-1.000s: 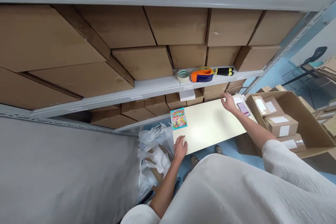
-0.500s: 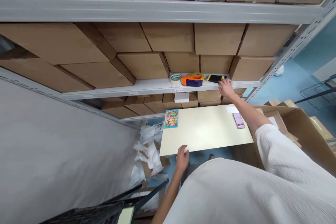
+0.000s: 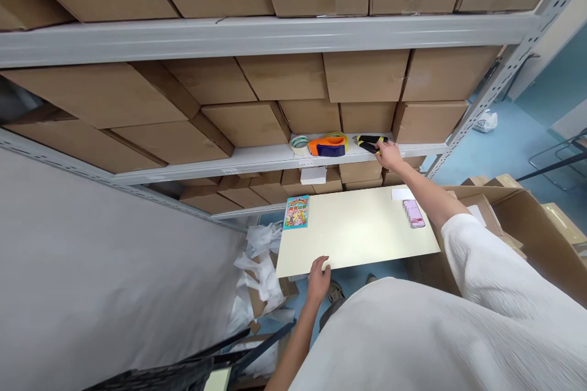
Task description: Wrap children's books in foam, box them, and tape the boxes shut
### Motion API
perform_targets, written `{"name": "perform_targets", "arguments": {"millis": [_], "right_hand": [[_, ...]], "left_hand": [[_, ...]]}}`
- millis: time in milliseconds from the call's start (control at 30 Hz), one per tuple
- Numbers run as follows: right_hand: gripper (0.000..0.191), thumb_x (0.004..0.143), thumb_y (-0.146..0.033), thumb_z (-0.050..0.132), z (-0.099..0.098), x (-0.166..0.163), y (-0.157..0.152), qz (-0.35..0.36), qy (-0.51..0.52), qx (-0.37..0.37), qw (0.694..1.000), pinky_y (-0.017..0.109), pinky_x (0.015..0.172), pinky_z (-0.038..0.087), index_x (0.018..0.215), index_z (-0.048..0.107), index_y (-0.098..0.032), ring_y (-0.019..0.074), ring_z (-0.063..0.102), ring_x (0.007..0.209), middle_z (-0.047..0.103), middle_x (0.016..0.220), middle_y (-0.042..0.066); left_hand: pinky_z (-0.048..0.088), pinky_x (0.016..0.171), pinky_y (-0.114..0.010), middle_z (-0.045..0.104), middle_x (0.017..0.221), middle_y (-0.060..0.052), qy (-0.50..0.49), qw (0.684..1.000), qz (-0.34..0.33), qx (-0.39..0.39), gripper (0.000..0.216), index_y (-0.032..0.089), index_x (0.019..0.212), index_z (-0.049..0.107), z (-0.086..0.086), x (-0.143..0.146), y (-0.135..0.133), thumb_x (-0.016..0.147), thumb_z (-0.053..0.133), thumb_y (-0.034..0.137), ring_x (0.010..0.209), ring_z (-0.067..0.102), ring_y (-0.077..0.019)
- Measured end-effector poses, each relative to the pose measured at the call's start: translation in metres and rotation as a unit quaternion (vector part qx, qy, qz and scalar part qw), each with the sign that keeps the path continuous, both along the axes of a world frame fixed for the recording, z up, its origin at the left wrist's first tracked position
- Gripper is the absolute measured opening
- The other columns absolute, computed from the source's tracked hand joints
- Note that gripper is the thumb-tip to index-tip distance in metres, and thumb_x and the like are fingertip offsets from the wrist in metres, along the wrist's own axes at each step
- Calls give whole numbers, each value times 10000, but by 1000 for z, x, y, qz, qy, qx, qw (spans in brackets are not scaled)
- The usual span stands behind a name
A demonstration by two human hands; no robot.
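My right hand (image 3: pixel 389 155) reaches to the middle shelf, its fingers closed on one handle of black-and-yellow pliers (image 3: pixel 370 140). The two handles of the pliers are spread apart. My left hand (image 3: pixel 319 278) rests at the near edge of a pale cream board (image 3: pixel 353 232), thumb and fingers apart, holding nothing. On the board's left end lies a colourful booklet (image 3: pixel 296 212); a phone (image 3: pixel 414 214) and a white paper slip (image 3: pixel 402 194) lie at its right end. Beside the pliers are an orange-and-blue tape dispenser (image 3: pixel 328 146) and a white tape roll (image 3: pixel 300 145).
Cardboard boxes (image 3: pixel 247 122) fill the grey metal shelves (image 3: pixel 257 155). A large open carton (image 3: pixel 527 226) stands at my right. Crumpled white plastic wrapping (image 3: pixel 263 278) lies on the floor at left, near a black metal frame (image 3: pixel 263 348). A pale wall (image 3: pixel 114 269) runs along the left.
The pliers' handles have parted, and my right hand's fingers have closed on the near one. My view has shifted slightly. My left hand stays at the board's edge.
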State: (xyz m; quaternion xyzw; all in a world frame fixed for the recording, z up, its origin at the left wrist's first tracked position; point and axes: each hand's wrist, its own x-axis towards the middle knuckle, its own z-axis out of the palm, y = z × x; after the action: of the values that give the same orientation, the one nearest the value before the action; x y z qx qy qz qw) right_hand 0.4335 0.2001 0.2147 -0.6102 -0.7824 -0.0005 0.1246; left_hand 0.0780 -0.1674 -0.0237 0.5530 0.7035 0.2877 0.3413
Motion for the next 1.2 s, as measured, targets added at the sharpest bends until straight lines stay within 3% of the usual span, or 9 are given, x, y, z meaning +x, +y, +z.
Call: {"name": "perform_targets", "arguments": {"millis": [167, 267, 467, 567, 667, 867, 1000, 1100, 1200], "right_hand": [[360, 980, -290, 572, -24, 14, -47, -56, 55, 19, 997, 476, 986, 461, 1323, 589, -179, 385, 582, 1166, 712, 1266, 191], [327, 961, -286, 569, -67, 20, -94, -106, 99, -7, 989, 429, 952, 487, 1271, 602, -187, 346, 612, 1127, 710, 1238, 163], [235, 958, -233, 590, -172, 21, -175, -215, 111, -225, 944, 331, 806, 490, 1188, 624, -194, 270, 673, 1041, 721, 1169, 122], [234, 986, -222, 586, -205, 26, -195, -242, 83, -279, 926, 321, 806, 489, 1211, 630, -179, 269, 684, 1070, 708, 1208, 152], [266, 1012, -222, 572, -223, 35, -203, -255, 52, -298, 918, 337, 861, 501, 1264, 624, -156, 290, 675, 1139, 686, 1250, 186], [354, 1031, -203, 552, -241, 50, -212, -250, 14, -332, 910, 367, 926, 502, 1377, 584, -139, 315, 639, 1227, 643, 1322, 216], [394, 1024, -249, 592, -238, 47, -214, -250, -21, -328, 911, 437, 1035, 468, 1403, 591, -141, 362, 581, 1316, 599, 1407, 237], [371, 1053, -308, 546, -216, 31, -196, -233, -12, -279, 931, 482, 1082, 444, 1374, 625, -142, 388, 535, 1351, 580, 1442, 243], [370, 1094, -318, 428, -169, 0, -154, -148, 63, -162, 974, 460, 1095, 441, 1321, 661, -142, 351, 556, 1281, 615, 1382, 222]], "left_hand": [[490, 1222, -518, 715, 1368, -119, -2, 1000, -21, -6, 332, 230, 1190, 737, 0, 10, 12, 933, 531, 264, 1354, 657, -291], [502, 1207, -509, 720, 1362, -119, -7, 999, -35, -16, 325, 234, 1189, 741, -2, 14, 14, 944, 532, 276, 1347, 663, -288], [531, 1171, -500, 733, 1344, -103, 0, 996, -71, -55, 334, 245, 1200, 744, -7, 13, 10, 951, 526, 289, 1337, 664, -281], [516, 1193, -510, 754, 1313, -95, 24, 995, -79, -63, 337, 251, 1198, 749, -9, 8, 4, 947, 526, 268, 1309, 680, -282], [518, 1187, -514, 753, 1333, -97, 53, 991, -95, -72, 343, 253, 1215, 749, -8, 5, -4, 954, 527, 255, 1319, 676, -290], [526, 1169, -506, 724, 1391, -112, 80, 983, -145, -85, 379, 233, 1268, 732, -8, 1, -14, 962, 508, 235, 1358, 652, -293], [526, 1159, -513, 715, 1412, -115, 89, 982, -142, -91, 381, 237, 1289, 727, -7, -8, -10, 973, 516, 259, 1359, 650, -300], [514, 1175, -518, 720, 1409, -106, 87, 985, -128, -80, 371, 245, 1276, 733, -8, -15, -2, 968, 524, 254, 1361, 646, -298], [512, 1179, -511, 731, 1384, -99, 76, 988, -120, -57, 366, 247, 1256, 737, -10, -19, 7, 959, 525, 228, 1340, 659, -289]]}}
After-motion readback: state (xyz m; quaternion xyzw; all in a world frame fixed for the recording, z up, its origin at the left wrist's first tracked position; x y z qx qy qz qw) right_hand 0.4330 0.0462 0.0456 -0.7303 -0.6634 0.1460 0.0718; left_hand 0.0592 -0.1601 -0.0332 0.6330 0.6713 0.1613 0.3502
